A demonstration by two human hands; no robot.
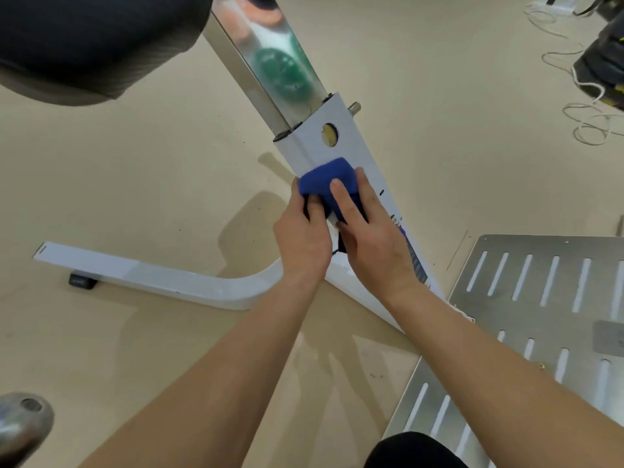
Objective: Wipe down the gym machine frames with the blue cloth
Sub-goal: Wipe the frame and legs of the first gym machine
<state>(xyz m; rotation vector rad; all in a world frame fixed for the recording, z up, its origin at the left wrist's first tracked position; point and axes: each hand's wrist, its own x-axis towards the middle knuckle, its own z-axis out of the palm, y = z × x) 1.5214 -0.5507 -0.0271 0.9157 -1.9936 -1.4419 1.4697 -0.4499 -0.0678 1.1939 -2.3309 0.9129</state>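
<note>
My right hand (371,244) presses straight fingers flat on the blue cloth (324,180), which lies under my fingertips on the white frame post (337,143), while my left hand (304,238) seems to pinch its near edge.

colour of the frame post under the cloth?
White, glossy; the frame post under the blue cloth shows best in the head view.

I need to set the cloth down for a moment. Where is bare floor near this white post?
Bare floor lies left of the white post, between the black pad and the white base leg, and again nearer you below that leg. Right of the post is open up to the cords. The slotted metal plate crowds the lower right.
</note>
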